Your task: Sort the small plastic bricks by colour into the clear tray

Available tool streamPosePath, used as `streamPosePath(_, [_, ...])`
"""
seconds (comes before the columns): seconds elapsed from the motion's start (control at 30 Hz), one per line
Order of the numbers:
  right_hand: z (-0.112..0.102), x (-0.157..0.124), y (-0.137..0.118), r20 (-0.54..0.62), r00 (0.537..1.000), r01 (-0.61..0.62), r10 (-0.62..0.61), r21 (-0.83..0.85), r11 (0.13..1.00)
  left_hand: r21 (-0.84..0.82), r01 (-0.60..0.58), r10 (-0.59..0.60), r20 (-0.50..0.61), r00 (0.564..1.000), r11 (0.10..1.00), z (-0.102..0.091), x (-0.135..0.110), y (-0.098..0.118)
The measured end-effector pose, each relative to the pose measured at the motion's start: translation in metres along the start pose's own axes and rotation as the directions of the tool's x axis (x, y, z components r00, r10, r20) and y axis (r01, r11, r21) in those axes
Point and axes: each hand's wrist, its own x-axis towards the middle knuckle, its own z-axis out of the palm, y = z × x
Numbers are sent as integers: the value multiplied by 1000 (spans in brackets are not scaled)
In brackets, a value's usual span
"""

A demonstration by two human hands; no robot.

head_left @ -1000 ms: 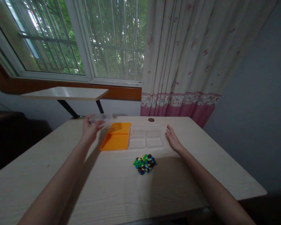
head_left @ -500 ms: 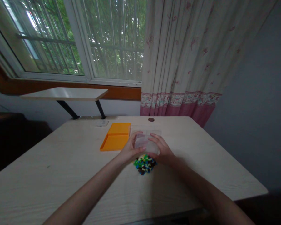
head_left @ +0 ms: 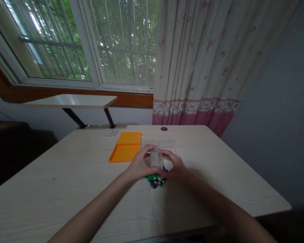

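Observation:
A small clear plastic box point(head_left: 155, 157) is held between both hands, above the far edge of a pile of tiny coloured bricks point(head_left: 156, 182). My left hand point(head_left: 139, 163) curls round the box from the left, fingers at its top and thumb low. From the other side my right hand point(head_left: 176, 166) grips it, fingertips at its upper right and thumb hidden in part near the bricks. Green, blue, brown and pale yellow pieces show in the pile. Just behind the hands lies a clear plastic tray point(head_left: 167, 143) with divided sections, partly covered by them.
An open orange plastic case point(head_left: 125, 153) lies left of the hands on the pale wooden table point(head_left: 86, 175). A small clear packet point(head_left: 110, 133) is near the back edge. A raised white shelf point(head_left: 71, 100) on black legs stands at back left, with a curtain point(head_left: 192, 67) behind.
The clear box has turned in my hands and now shows a narrower side. Both hands have shifted slightly lower, covering more of the pile's far edge.

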Motion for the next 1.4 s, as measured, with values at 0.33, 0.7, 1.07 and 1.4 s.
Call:
streamPosePath(0.33, [3, 4, 1, -22, 998, -54, 58, 166, 985, -21, 0, 0, 4, 1000, 1000, -4, 3, 2])
streamPosePath(0.7, [4, 0, 13, -87, 986, 137, -141, -49, 989, 260, -43, 77, -120, 990, 965, 2, 0, 8])
streamPosePath(1.07, [4, 0, 13, -47, 995, 86, -83, 75, 993, 370, -92, 135, -94, 986, 924, 2, 1, 11])
streamPosePath(1.4, [0, 5, -1, -41, 990, 131, -135, -95, 987, 484, -174, 234, -66, 970, 858, 3, -3, 11])
